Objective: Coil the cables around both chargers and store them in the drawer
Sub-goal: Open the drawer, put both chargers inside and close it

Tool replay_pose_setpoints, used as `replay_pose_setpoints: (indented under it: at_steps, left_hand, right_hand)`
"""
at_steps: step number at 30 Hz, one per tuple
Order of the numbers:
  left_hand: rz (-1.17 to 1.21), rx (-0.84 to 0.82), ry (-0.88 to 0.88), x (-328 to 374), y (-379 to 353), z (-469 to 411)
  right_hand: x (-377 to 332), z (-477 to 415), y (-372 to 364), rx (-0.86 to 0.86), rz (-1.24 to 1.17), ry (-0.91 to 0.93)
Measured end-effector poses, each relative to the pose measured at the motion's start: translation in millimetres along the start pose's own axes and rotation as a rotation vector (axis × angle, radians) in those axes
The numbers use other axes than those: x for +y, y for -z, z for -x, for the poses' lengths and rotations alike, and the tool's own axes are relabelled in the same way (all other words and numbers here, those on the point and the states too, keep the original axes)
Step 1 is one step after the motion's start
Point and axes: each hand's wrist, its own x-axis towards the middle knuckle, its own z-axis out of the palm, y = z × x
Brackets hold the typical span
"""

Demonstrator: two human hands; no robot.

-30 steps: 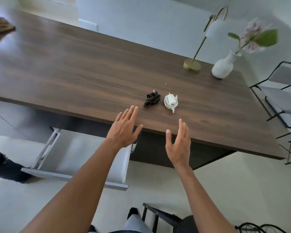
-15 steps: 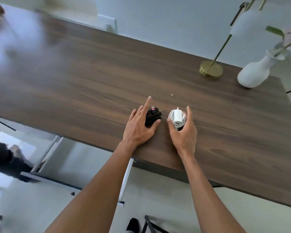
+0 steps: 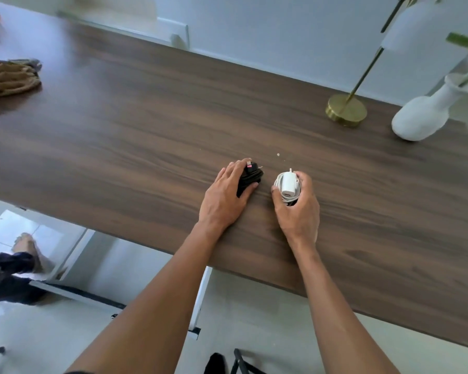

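Change: your left hand now curls over the black charger; your right hand has wrapped round the white charger.
Place: both mid-table, side by side.
Around: lamp base and vase far right; drawer open below left.

Table: dark wood grain, smooth, with a soft sheen that pales toward the upper left of the frame.
Black charger: matt black plastic; its coiled cable is equally dull.
White charger: smooth, glossy white plastic; white cable.
Lamp base: brass-coloured metal, shiny, upper right.
Vase: white, matt, ceramic by its look.
Drawer: white, smooth panels, lower left.
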Motion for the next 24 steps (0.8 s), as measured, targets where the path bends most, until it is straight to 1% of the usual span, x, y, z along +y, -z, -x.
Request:
replay_pose_setpoints:
  at_steps: [8,12,18,24]
  left_hand:
    - [0.07,0.025,0.044,-7,21,38]
    - [0.123,0.018,0.061,-16,39,66]
    - [0.193,0.0,0.066,-33,75,107]
    - [0.268,0.043,0.11,-72,120,165]
  right_hand:
    - [-15,34,5,-0.092,0.029,0.004]
    - [-32,67,6,-0.079,0.031,-0.025]
    - [-64,130,-5,-0.055,0.021,-0.001]
    - [-104,196,-22,0.028,-0.109,-0.029]
